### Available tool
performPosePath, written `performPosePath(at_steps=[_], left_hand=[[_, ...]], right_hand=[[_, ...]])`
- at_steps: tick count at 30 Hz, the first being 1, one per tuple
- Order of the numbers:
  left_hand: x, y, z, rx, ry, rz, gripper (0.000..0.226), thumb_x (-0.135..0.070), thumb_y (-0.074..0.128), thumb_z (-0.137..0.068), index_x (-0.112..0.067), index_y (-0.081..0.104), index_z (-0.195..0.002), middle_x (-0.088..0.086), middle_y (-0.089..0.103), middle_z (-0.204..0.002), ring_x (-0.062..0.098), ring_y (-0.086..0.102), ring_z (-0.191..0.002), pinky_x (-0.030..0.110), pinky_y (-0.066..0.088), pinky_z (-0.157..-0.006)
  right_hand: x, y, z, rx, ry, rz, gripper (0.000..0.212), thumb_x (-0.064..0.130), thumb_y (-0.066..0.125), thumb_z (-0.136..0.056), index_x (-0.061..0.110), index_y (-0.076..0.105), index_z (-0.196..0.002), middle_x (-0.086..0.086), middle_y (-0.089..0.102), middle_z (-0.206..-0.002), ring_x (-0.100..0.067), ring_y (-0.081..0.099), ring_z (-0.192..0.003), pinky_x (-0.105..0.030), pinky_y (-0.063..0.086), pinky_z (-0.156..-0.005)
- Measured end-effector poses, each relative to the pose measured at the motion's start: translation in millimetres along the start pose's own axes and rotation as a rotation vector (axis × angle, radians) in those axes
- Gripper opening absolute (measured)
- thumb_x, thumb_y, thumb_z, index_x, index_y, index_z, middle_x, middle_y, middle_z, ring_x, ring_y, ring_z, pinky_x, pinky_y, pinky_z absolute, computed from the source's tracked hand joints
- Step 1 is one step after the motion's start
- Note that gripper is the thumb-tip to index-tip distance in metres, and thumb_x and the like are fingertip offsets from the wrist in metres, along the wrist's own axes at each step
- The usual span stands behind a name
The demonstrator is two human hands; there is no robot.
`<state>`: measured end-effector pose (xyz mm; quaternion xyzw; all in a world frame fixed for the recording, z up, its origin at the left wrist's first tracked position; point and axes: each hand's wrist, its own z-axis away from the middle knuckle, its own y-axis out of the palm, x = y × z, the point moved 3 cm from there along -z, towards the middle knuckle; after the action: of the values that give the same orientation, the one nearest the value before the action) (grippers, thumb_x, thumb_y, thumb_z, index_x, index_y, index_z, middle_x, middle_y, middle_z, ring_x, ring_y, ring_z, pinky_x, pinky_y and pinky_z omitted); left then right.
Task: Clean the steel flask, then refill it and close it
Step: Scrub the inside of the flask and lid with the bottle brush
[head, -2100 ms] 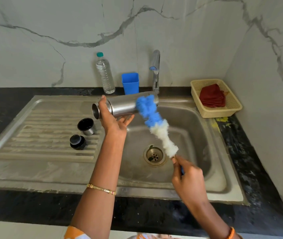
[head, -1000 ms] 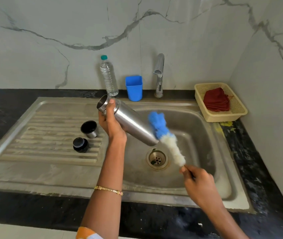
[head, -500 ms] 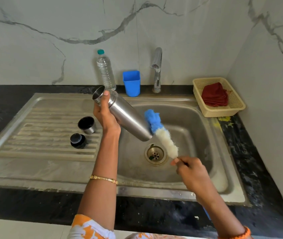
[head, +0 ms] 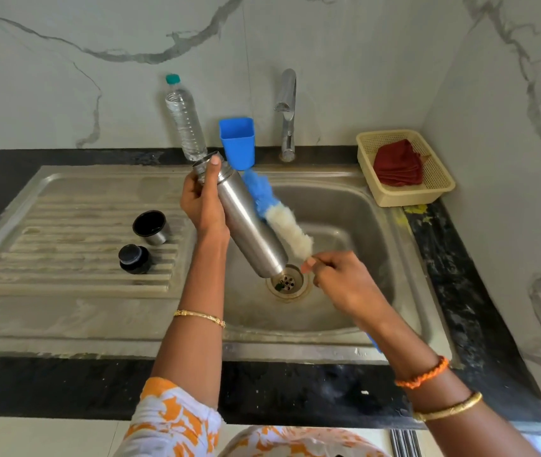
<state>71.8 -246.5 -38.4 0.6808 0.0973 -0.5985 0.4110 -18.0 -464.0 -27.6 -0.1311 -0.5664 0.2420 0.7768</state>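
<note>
Over the sink basin (head: 354, 206), the left hand (head: 201, 202) grips the tilted steel flask (head: 249, 225) near its open neck, base low above the drain. The right hand (head: 338, 278) pinches the bottle brush (head: 279, 216), its bristles lying along the flask's right side.

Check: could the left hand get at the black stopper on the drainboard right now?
Probably not yet: the path is clear, but the left hand grips the steel flask, so it would need freeing before taking the black stopper.
</note>
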Motion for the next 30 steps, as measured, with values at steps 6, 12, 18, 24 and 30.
performPosePath(at_steps=[6, 12, 18, 24, 30], left_hand=[[-4, 7, -2, -0.016, -0.02, 0.032, 0.02, -0.033, 0.069, -0.081, -0.013, 0.067, -0.086, 0.006, 0.068, -0.081, 0.019, 0.064, -0.074, 0.029, 0.053, -0.065], [-2, 7, -7, -0.044, 0.016, 0.064, 0.034, -0.018, 0.056, -0.089, -0.018, 0.052, -0.056, -0.005, 0.05, -0.053, 0.012, 0.047, -0.054, 0.026, 0.039, -0.055], [14, 11, 7, 0.039, -0.132, 0.082, 0.028, -0.032, 0.052, -0.084, -0.016, 0.058, -0.061, 0.003, 0.056, -0.062, 0.019, 0.055, -0.059, 0.027, 0.047, -0.058], [6, 17, 12, 0.154, -0.193, -0.021, 0.073, -0.058, 0.067, -0.06, 0.003, 0.066, -0.099, 0.024, 0.063, -0.092, 0.034, 0.061, -0.083, 0.042, 0.052, -0.077], [15, 9, 38, 0.245, -0.065, -0.303, 0.066, -0.044, 0.084, -0.066, -0.018, 0.05, -0.116, -0.009, 0.067, -0.096, 0.003, 0.067, -0.084, 0.019, 0.051, -0.07]], right_hand=[[-11, 1, -11, 0.022, 0.003, 0.01, 0.022, 0.022, 0.052, -0.09, 0.016, 0.071, -0.082, 0.006, 0.05, -0.055, -0.005, 0.041, -0.043, -0.02, 0.032, -0.044], [-25, 13, -40, -0.07, 0.056, -0.253, 0.026, 0.028, 0.055, -0.091, 0.017, 0.06, -0.068, 0.012, 0.045, -0.048, -0.004, 0.036, -0.039, -0.021, 0.027, -0.041], [12, 37, -62, -0.006, -0.153, -0.111, 0.053, 0.037, 0.085, -0.062, 0.02, 0.045, -0.092, 0.008, 0.055, -0.091, -0.008, 0.054, -0.084, -0.018, 0.042, -0.063], [12, 41, -69, -0.105, -0.24, 0.195, 0.067, 0.05, 0.081, -0.055, 0.022, 0.043, -0.102, 0.008, 0.057, -0.091, -0.016, 0.058, -0.083, -0.031, 0.049, -0.066], [18, 39, -71, -0.158, -0.314, 0.369, 0.062, 0.054, 0.076, -0.057, 0.022, 0.034, -0.089, 0.007, 0.055, -0.078, -0.021, 0.057, -0.073, -0.029, 0.038, -0.059]])
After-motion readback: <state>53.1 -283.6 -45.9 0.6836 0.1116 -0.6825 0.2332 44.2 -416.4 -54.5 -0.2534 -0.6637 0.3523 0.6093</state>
